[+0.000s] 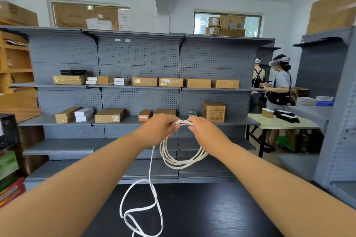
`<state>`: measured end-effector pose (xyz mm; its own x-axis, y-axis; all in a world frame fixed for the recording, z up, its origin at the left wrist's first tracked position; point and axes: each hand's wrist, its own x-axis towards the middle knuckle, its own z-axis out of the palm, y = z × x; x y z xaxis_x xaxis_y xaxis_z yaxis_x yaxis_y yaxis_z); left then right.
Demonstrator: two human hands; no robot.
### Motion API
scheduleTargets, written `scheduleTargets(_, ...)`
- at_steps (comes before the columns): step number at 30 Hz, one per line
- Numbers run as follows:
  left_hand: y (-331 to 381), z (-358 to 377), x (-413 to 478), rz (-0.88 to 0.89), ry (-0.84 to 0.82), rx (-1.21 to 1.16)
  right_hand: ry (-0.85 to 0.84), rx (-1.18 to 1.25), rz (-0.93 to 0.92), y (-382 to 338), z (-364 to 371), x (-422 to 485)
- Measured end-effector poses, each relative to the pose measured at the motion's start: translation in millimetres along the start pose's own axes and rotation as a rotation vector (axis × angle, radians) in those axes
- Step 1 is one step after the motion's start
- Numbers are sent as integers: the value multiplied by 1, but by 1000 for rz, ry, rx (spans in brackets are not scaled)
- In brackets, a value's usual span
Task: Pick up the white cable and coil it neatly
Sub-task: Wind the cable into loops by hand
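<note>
The white cable (179,161) hangs in several loops from both of my hands, held up in front of the grey shelving. My left hand (158,129) grips the top of the coil, fingers curled round the strands. My right hand (204,131) grips the same bundle just to the right. A loose length of the cable drops from the left hand and lies in uneven loops on the black table (212,213).
Grey pegboard shelves (138,100) with several cardboard and white boxes stand behind the table. Two people stand by a pale table (279,124) at the right. Another grey rack (339,121) is at the far right. Crates and boxes are stacked at the left.
</note>
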<state>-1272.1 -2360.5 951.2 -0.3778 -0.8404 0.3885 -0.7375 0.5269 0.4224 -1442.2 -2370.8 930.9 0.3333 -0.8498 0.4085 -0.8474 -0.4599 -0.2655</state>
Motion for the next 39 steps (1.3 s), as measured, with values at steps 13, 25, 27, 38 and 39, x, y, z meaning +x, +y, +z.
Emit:
scheduleTargets(13, -15, 35, -20, -159, 60, -663, 72, 27, 102, -6, -10, -9)
scheduleTargets(25, -9, 18, -15, -51, 188, -185, 54, 175, 135, 1, -12, -18)
scheduleTargets(27, -8, 15, -13, -19, 204, -65, 36, 228, 110, 3, -13, -19)
scheduleTargets(38, -2, 11, -7, 100, 82, 347, -118, 134, -126, -3, -16, -12)
scheduleTargets(39, -2, 11, -7, 104, 66, 360, -139, 104, -122, -3, -16, -12)
